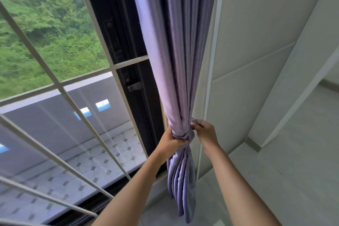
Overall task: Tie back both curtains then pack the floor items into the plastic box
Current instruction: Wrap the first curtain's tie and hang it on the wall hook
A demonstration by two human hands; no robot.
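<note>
Window (55, 60) w/ white bars at left, pale wall (256, 42) at right. Left hand (169, 140) fingers clench gathered lilac curtain (174, 60) at its tie band (184, 136); right hand (204, 131) pinches band's end just beside. Curtain hangs btwn window frame & wall.

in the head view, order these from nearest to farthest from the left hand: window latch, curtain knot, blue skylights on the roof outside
1. curtain knot: gripped by the left hand.
2. window latch: above it, on the dark frame.
3. blue skylights: farther left, outside beyond the glass.
</note>
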